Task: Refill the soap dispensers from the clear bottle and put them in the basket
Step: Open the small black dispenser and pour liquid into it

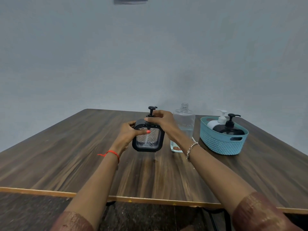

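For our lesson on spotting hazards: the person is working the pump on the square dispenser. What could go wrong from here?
1. The uncapped clear bottle stands close by the right hand; a careless move could topple and spill it.
2. That hand grips the pump while the left hand holds the square dispenser; a crooked or loose pump might leak later.
3. The basket already holds a white dispenser and a black dispenser; a third may fit tightly.
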Motion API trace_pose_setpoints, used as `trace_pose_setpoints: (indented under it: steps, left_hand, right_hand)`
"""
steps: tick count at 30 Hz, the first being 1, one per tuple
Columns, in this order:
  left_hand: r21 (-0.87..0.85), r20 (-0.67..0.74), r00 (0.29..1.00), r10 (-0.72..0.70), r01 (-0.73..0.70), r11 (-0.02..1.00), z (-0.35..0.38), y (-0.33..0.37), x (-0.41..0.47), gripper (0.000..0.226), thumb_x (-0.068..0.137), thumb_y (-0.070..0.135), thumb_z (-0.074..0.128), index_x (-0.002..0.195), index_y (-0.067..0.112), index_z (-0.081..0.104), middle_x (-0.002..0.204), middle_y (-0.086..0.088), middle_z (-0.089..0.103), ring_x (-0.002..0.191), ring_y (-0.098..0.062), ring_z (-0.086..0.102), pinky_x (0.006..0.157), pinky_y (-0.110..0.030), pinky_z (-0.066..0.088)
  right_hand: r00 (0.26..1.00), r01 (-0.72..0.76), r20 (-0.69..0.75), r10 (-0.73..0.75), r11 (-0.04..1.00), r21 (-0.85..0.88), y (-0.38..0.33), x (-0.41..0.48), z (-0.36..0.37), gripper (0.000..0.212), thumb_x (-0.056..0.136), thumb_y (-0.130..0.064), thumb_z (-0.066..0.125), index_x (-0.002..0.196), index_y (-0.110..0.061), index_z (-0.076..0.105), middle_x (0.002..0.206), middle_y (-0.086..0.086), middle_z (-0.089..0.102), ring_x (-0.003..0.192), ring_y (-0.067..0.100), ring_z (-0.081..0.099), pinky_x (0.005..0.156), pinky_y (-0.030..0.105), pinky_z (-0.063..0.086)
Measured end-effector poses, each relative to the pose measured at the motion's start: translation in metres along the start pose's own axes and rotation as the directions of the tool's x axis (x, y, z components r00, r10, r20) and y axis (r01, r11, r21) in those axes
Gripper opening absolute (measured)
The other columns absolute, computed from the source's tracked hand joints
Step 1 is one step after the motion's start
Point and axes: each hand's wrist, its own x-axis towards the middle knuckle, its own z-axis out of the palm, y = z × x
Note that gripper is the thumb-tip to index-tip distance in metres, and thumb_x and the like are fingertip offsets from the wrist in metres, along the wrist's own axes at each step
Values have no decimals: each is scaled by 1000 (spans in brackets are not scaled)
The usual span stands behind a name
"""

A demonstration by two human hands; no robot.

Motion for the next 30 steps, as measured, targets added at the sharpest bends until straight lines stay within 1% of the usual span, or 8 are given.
trace_pose_setpoints:
  steps: [3, 7, 16, 21, 24, 26, 28, 30]
  left_hand:
    - [12, 1, 1000, 6, -6, 1000, 2, 1, -2, 48, 61, 1, 82, 106, -1, 64, 95, -12, 70, 82, -19, 68, 63, -17, 53]
    - [-15, -9, 1000, -2, 2, 1000, 0, -1, -2, 48, 60, 0, 82, 105, -1, 65, 93, -11, 70, 82, -20, 67, 67, -21, 53]
    - [-46, 18, 1000, -19, 20, 999, -10, 6, 1, 42, 60, -2, 80, 99, 6, 67, 89, -6, 73, 81, -17, 69, 74, -26, 55]
    - [-12, 81, 996, -46, 47, 999, -17, 6, -2, 36, 62, -6, 77, 94, 10, 69, 79, 3, 75, 77, -14, 69, 70, -22, 56]
    - [-9, 29, 997, -69, 69, 998, -22, 4, -3, 36, 61, -5, 78, 92, 11, 68, 81, 0, 74, 78, -16, 68, 67, -23, 57]
    - [6, -30, 996, -81, 81, 997, -25, 3, -5, 36, 60, -3, 81, 91, 9, 67, 83, -4, 72, 75, -16, 68, 64, -22, 56]
    - [-8, -134, 987, -89, 88, 996, -26, 3, -5, 32, 61, -5, 80, 82, 11, 62, 69, 4, 71, 61, -6, 67, 53, -15, 52]
    - [-40, -245, 966, -78, 70, 997, -28, 3, -6, 33, 63, -7, 79, 75, 15, 56, 58, 8, 67, 48, 2, 62, 45, -11, 48]
  right_hand:
    - [999, 31, -30, -37, 984, -176, -2, -2, 5, 37, 67, -24, 82, 94, -4, 66, 83, -1, 65, 72, 10, 60, 70, 23, 47]
    - [1000, 2, -29, -4, 997, -77, -3, 1, 4, 26, 72, -9, 77, 95, 0, 70, 84, 10, 69, 64, 11, 62, 63, 19, 50]
    - [992, 12, 126, -18, 999, 53, -7, 12, -2, 34, 84, 13, 52, 117, 5, 59, 113, 21, 64, 101, 25, 61, 99, 38, 47]
    - [977, 66, 182, -108, 973, 221, -14, 19, -14, 34, 88, 10, 47, 122, 10, 52, 114, 14, 62, 109, 19, 57, 100, 25, 40]
    - [984, 124, 96, -151, 962, 244, -18, 21, -21, 29, 88, 6, 51, 115, 0, 61, 91, -2, 72, 104, 16, 60, 81, 24, 42]
    - [986, 169, -42, -164, 949, 267, -18, 23, -24, 26, 87, 1, 56, 104, -16, 66, 91, -8, 72, 108, 19, 59, 71, 30, 36]
    - [969, 230, -155, -191, 929, 289, -16, 20, -28, 28, 86, 2, 58, 100, -23, 64, 99, -1, 68, 106, 20, 58, 71, 27, 40]
    - [949, 297, -155, -274, 942, 157, -6, 12, -33, 32, 84, 4, 61, 102, -22, 63, 102, 1, 66, 100, 12, 59, 79, 19, 46]
